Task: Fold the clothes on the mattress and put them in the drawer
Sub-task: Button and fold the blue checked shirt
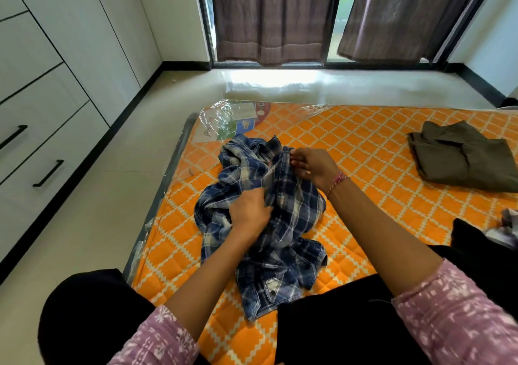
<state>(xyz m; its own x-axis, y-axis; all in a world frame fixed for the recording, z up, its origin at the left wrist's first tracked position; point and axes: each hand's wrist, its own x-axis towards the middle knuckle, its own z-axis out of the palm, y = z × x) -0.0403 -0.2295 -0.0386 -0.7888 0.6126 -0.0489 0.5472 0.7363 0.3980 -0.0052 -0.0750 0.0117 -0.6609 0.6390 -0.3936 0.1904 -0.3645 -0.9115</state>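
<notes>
Both hands grip the crumpled plaid shirt (pixel 263 219), the right hand (pixel 314 167) pinching fabric beyond the left hand (pixel 249 213), its bulk trailing toward the person.

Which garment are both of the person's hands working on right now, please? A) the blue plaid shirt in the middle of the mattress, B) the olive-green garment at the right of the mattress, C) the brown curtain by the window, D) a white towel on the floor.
A: the left hand and the right hand both grip the crumpled blue plaid shirt, while the olive-green garment lies untouched, apart on the mattress.
</notes>
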